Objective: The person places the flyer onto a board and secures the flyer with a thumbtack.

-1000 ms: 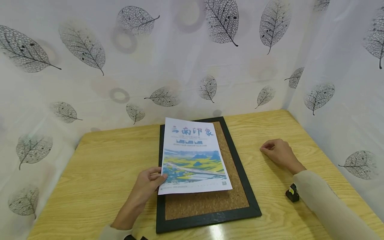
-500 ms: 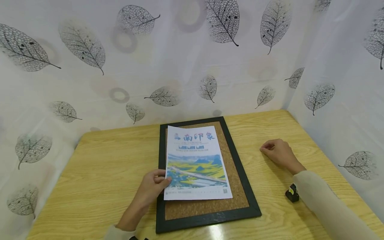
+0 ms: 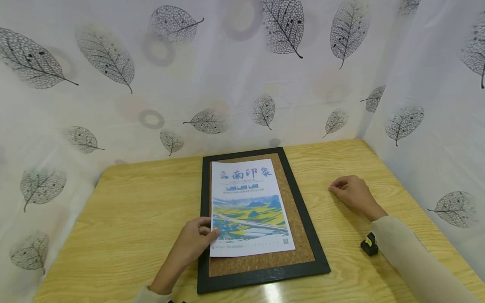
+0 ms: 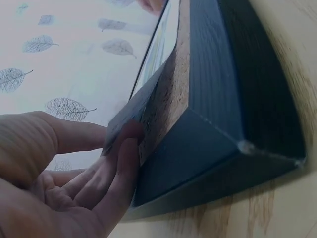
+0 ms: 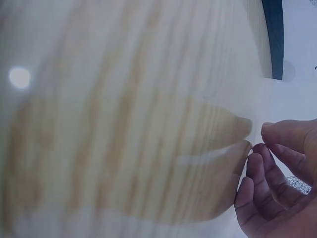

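Observation:
A printed paper poster (image 3: 250,210) with a landscape and large characters lies over a black-framed cork board (image 3: 261,263). My left hand (image 3: 193,240) pinches the poster by its lower left edge, thumb on top. The left wrist view shows that edge of the paper (image 4: 136,101) bent up from the cork, with the lower fingers (image 4: 124,171) against the dark frame. To the right of the board, my right hand (image 3: 352,192) rests on the table with loosely curled fingers. In the right wrist view, the hand (image 5: 277,183) holds nothing.
The board stands on a light wood-grain table (image 3: 136,210). A white cloth printed with leaves (image 3: 208,122) hangs behind the table and along its sides. A small black device (image 3: 369,244) sits at the right wrist.
My left hand has drawn the poster toward me and slightly right, and its raised sheet has come down flatter over the cork. The right hand stays where it was.

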`<state>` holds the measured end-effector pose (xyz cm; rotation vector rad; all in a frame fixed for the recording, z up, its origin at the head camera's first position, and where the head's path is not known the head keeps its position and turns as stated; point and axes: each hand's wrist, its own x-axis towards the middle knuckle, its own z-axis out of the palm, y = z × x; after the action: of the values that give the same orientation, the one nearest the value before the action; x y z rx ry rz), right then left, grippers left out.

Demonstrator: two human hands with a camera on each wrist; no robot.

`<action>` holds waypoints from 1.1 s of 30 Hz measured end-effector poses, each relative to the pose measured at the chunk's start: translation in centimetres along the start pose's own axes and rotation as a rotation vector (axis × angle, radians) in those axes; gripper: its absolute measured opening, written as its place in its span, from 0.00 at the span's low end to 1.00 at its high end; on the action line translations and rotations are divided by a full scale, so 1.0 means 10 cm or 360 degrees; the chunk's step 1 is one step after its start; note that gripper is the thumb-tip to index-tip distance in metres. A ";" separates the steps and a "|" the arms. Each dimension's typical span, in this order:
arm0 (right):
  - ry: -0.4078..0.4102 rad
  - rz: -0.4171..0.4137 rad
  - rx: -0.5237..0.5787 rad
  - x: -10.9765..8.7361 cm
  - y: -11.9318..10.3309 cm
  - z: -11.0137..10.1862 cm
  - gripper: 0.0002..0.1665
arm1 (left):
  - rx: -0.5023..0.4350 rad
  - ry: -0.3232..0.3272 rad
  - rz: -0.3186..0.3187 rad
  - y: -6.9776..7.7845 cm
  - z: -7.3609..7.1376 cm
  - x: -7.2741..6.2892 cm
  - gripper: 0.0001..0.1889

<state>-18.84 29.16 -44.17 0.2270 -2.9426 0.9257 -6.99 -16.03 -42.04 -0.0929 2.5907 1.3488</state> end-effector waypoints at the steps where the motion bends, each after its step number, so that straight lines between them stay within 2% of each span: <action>1: 0.0000 -0.0001 0.0000 0.00 0.00 -0.01 0.10 | 0.0029 -0.0003 0.0008 0.01 0.00 0.00 0.27; 9: -0.0021 -0.0012 0.0025 -0.01 -0.03 -0.05 0.09 | 0.0162 -0.0028 0.0051 0.03 0.01 -0.01 0.28; 16: -0.0027 -0.0007 0.0027 -0.01 -0.04 -0.05 0.09 | 0.0171 -0.0047 0.0077 0.05 0.02 0.00 0.27; 26: 0.0000 -0.0016 0.0014 -0.01 -0.03 -0.05 0.07 | 0.0171 -0.0068 0.0045 0.06 0.03 0.00 0.28; 33: 0.0004 -0.0010 0.0030 0.00 -0.04 -0.05 0.05 | 0.0149 -0.0092 0.0065 0.04 0.02 0.00 0.28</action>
<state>-18.77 29.07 -43.54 0.2353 -2.9308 0.9522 -7.00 -15.59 -41.81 0.0139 2.6155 1.2221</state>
